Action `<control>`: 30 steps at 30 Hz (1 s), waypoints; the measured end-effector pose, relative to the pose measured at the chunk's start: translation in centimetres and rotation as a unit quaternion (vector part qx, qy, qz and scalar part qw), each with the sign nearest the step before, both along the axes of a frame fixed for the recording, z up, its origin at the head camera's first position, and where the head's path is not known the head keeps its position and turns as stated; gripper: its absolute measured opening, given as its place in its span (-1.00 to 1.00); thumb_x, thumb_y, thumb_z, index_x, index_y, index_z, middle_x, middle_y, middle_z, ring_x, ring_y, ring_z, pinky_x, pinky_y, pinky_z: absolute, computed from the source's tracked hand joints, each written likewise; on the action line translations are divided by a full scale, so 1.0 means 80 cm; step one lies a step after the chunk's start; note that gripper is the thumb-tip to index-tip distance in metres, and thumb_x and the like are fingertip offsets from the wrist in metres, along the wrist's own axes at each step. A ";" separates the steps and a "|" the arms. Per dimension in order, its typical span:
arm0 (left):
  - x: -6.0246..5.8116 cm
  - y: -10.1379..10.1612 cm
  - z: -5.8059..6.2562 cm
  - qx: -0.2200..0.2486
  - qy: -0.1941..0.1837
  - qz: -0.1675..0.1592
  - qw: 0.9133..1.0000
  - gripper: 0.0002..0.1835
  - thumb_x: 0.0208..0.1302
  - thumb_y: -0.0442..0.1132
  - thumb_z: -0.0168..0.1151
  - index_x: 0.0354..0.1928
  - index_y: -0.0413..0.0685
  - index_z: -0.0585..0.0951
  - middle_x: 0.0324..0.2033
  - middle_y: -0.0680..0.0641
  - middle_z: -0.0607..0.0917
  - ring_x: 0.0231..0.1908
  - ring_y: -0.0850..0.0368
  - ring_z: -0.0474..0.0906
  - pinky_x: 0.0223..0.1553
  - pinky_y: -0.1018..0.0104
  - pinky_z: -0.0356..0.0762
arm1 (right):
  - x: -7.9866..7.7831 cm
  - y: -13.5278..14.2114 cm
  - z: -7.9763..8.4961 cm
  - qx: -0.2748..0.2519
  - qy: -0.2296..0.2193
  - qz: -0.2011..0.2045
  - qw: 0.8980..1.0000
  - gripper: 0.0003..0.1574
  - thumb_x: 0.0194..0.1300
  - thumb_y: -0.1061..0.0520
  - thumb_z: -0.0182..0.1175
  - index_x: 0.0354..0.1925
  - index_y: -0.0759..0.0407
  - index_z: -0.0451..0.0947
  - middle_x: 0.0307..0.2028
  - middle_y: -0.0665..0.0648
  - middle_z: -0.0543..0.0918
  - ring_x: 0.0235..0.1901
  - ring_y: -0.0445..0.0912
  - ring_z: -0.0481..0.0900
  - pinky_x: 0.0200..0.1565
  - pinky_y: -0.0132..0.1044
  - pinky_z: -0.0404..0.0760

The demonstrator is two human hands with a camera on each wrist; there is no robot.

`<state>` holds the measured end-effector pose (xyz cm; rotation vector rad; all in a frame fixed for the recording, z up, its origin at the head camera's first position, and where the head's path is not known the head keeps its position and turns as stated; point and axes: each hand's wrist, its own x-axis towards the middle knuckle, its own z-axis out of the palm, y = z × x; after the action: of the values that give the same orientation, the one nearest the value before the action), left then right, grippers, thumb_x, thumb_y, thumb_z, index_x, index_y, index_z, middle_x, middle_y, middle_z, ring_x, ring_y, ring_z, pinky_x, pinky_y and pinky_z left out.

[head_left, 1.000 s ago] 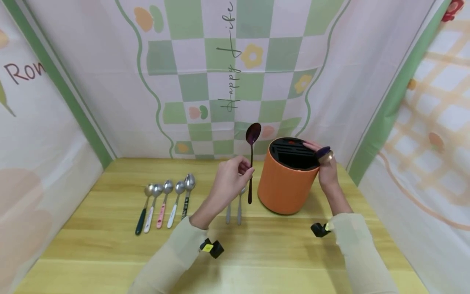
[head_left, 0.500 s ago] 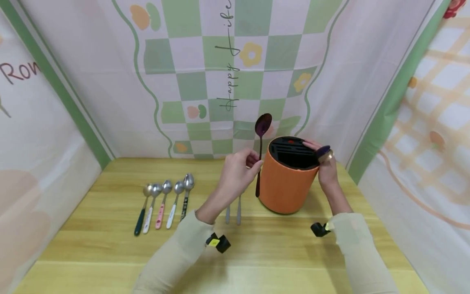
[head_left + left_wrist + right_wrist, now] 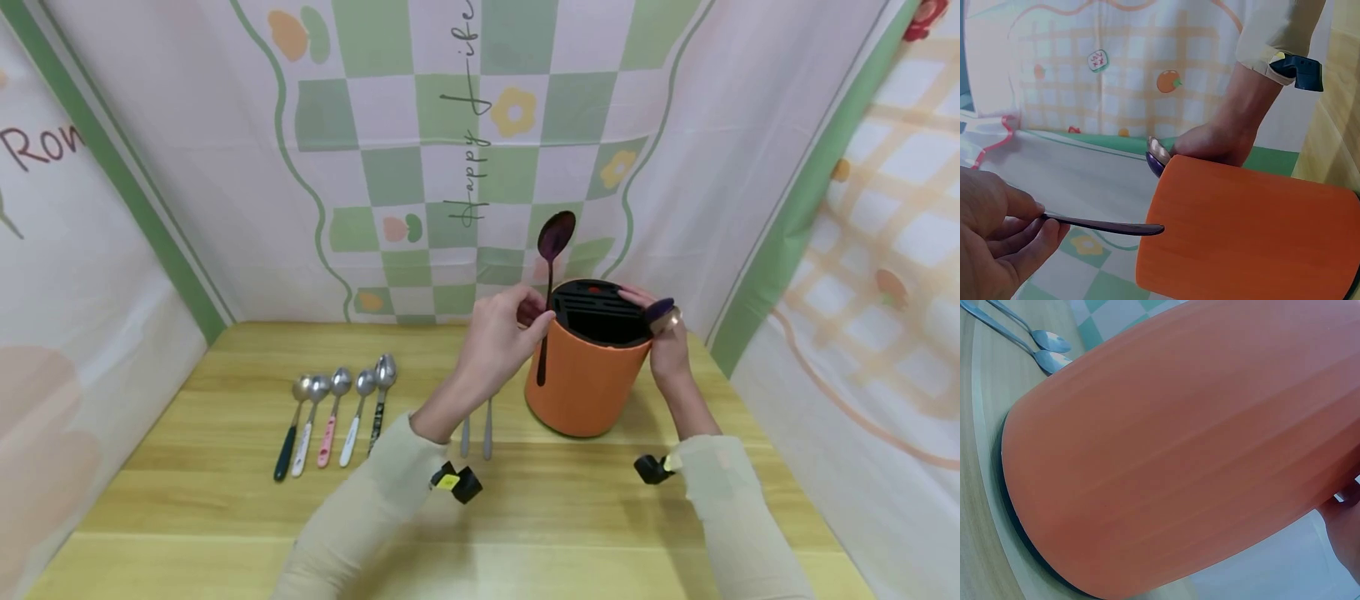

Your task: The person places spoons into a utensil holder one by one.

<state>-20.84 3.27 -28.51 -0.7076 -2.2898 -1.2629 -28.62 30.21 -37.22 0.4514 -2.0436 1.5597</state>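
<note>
My left hand (image 3: pixel 501 333) pinches a dark purple spoon (image 3: pixel 556 237) by its thin handle, bowl upward. The spoon's handle (image 3: pixel 1110 226) hangs outside the orange utensil holder (image 3: pixel 585 387), overlapping its left side in the head view. At the holder's right rim my right hand (image 3: pixel 667 354) grips it, with fingers (image 3: pixel 633 296) laid over the edge. A second dark purple spoon's bowl (image 3: pixel 660 310) and a lighter metallic bowl (image 3: pixel 1159 149) poke out beside that hand. The holder's black slotted top (image 3: pixel 596 312) faces up. The right thumb is hidden.
Several spoons (image 3: pixel 327 425) with coloured handles lie in a row on the wooden table (image 3: pixel 225 533), at the left. Two grey-handled spoons (image 3: pixel 1050 356) lie between that row and the holder, partly behind my left forearm. A patterned cloth (image 3: pixel 480 108) hangs behind the table.
My left hand has moved right and slightly up with the dark purple spoon, from beside the holder to overlapping its left side. The right hand and the holder have stayed nearly still.
</note>
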 end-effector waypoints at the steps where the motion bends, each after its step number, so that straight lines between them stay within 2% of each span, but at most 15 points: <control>1: 0.000 0.001 0.001 0.000 -0.001 0.000 1.000 -0.90 0.33 -0.27 0.31 -0.24 -0.17 0.66 -0.38 -0.06 0.77 -0.38 0.19 0.70 -0.32 0.62 0.61 | 0.000 0.000 0.000 0.000 0.000 0.002 1.000 -0.13 0.62 -0.19 -0.45 0.17 0.47 0.52 0.26 0.20 0.57 0.24 -0.34 0.42 0.31 -0.51 0.31; 4: -0.002 0.004 0.004 -0.002 0.000 -0.001 1.000 -0.90 0.33 -0.26 0.31 -0.24 -0.16 0.66 -0.37 -0.05 0.76 -0.38 0.21 0.70 -0.31 0.63 0.60 | 0.001 0.001 0.000 0.001 -0.001 0.005 1.000 -0.12 0.60 -0.22 -0.42 0.17 0.47 0.51 0.23 0.06 0.59 0.23 -0.35 0.43 0.30 -0.52 0.32; 6: -0.004 0.006 0.007 -0.003 0.001 -0.002 1.000 -0.90 0.33 -0.25 0.31 -0.24 -0.15 0.65 -0.36 -0.05 0.76 -0.38 0.22 0.69 -0.31 0.63 0.60 | 0.001 0.001 0.000 -0.003 -0.002 0.006 1.000 -0.11 0.59 -0.23 -0.40 0.17 0.47 0.51 0.23 0.06 0.59 0.23 -0.35 0.43 0.29 -0.52 0.33; 10: -0.006 0.010 0.014 0.001 0.011 0.000 1.000 -0.90 0.32 -0.25 0.32 -0.26 -0.14 0.64 -0.36 -0.05 0.77 -0.37 0.21 0.70 -0.32 0.64 0.60 | 0.001 0.001 0.001 0.001 -0.008 0.002 1.000 -0.12 0.60 -0.22 -0.42 0.18 0.46 0.51 0.28 0.26 0.54 0.24 -0.35 0.42 0.30 -0.51 0.32; 13: -0.008 0.012 0.019 -0.001 0.021 0.007 1.000 -0.90 0.31 -0.24 0.34 -0.27 -0.13 0.65 -0.37 -0.04 0.77 -0.37 0.20 0.71 -0.32 0.63 0.60 | 0.002 0.000 0.002 0.007 -0.014 -0.001 1.000 -0.16 0.62 -0.18 -0.42 0.18 0.45 0.51 0.29 0.33 0.50 0.24 -0.35 0.41 0.30 -0.50 0.32; 20: -0.014 0.023 0.030 0.009 0.025 -0.012 1.000 -0.91 0.32 -0.25 0.33 -0.26 -0.12 0.63 -0.37 -0.03 0.76 -0.38 0.23 0.70 -0.30 0.62 0.60 | 0.002 0.000 0.006 -0.003 -0.009 0.006 1.000 -0.21 0.63 -0.14 -0.38 0.17 0.45 0.52 0.27 0.26 0.54 0.24 -0.33 0.43 0.31 -0.50 0.33; 25: -0.020 0.033 0.033 0.011 0.018 -0.015 1.000 -0.91 0.33 -0.24 0.32 -0.24 -0.11 0.65 -0.37 -0.03 0.76 -0.39 0.22 0.67 -0.34 0.61 0.55 | 0.002 0.001 0.004 0.003 -0.006 0.000 1.000 -0.21 0.63 -0.12 -0.40 0.16 0.46 0.53 0.23 0.11 0.59 0.22 -0.36 0.43 0.30 -0.51 0.31; 30: -0.026 0.043 0.034 0.022 0.021 -0.017 0.999 -0.91 0.31 -0.24 0.33 -0.27 -0.10 0.62 -0.37 -0.03 0.77 -0.39 0.22 0.68 -0.33 0.60 0.57 | 0.003 0.001 0.001 -0.002 -0.003 0.000 1.000 -0.23 0.63 -0.08 -0.40 0.14 0.48 0.53 0.23 0.18 0.59 0.21 -0.36 0.44 0.31 -0.49 0.31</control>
<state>-22.92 6.75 -25.80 -0.7544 -2.2176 -1.2987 -28.39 30.27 -37.14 0.4467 -2.0446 1.5660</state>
